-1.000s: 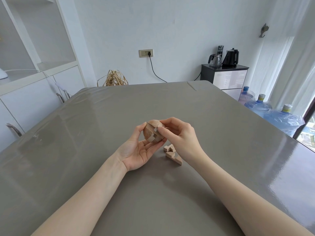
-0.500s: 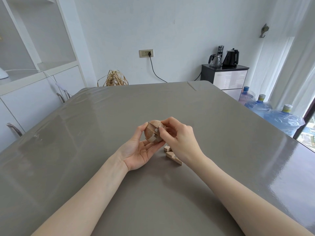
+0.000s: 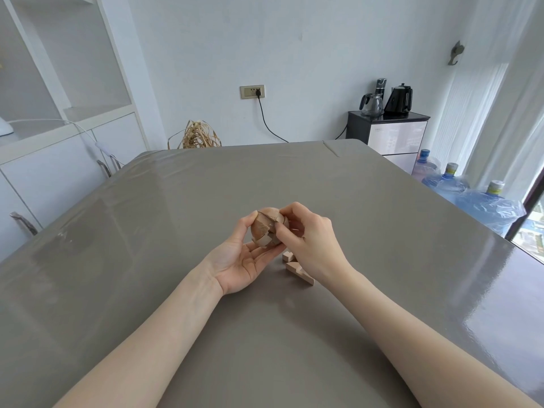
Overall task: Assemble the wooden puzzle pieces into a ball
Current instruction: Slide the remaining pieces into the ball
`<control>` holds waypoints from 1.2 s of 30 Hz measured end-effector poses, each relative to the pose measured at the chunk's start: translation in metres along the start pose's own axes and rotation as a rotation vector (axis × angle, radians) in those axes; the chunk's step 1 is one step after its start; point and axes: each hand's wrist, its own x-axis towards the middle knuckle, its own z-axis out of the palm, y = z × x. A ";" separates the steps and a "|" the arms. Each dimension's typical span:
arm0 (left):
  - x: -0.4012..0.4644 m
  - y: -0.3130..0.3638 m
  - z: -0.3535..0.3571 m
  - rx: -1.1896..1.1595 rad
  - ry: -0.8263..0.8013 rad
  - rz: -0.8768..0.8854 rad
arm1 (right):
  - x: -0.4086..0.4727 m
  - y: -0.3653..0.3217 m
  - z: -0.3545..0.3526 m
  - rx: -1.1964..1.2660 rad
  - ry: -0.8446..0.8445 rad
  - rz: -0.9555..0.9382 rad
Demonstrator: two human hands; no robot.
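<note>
We cradled the part-built ball (image 3: 267, 230) above the table (image 3: 382, 245) in our left hand (image 3: 240, 260), steadying it while our right hand (image 3: 309, 240) pinched, apparently, a piece into it; loose pieces (image 3: 297, 267) waited just beside.

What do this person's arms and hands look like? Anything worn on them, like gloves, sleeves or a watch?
Both forearms are bare as far as the picture shows, with no sleeve in view. The left hand and the right hand wear no gloves. No watch, bracelet or ring shows on either wrist or on the fingers in view.
</note>
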 end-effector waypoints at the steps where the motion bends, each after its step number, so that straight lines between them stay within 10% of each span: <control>1: 0.000 0.000 0.000 0.002 0.001 0.004 | 0.000 0.000 0.000 -0.001 -0.004 -0.004; 36: 0.002 -0.003 -0.004 -0.216 -0.154 -0.050 | 0.005 0.008 0.010 0.491 -0.236 0.299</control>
